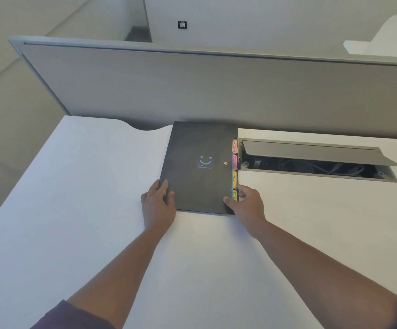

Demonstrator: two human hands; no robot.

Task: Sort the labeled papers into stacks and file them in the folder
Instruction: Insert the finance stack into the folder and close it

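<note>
- Black folder lies closed and flat on the white bench, centre of frame, its far edge up against the grey partition panel.
- Long axis runs away from the person, tilted slightly so the near end sits a bit left of the far end.
- Coloured index tabs stick out along the right edge: ADMIN, FINANCE, HR, and a green one partly hidden by fingers.
- Left hand grips the near-left corner, fingers curled onto the cover, thumb side off the edge.
- Right hand grips the near-right corner, thumb on the cover, fingers wrapped round the tabbed edge.
- Both hands are at the near short edge; the folder extends straight ahead of them, toward top of frame. Neither is clearly nearer.
- Snap button sits near the right edge, closer to the right hand; likely that hand opens it.
- No loose papers in view, so sorting stage can't be judged.
- Open cable tray is just right of the folder, touching or nearly touching the tabs.
</note>
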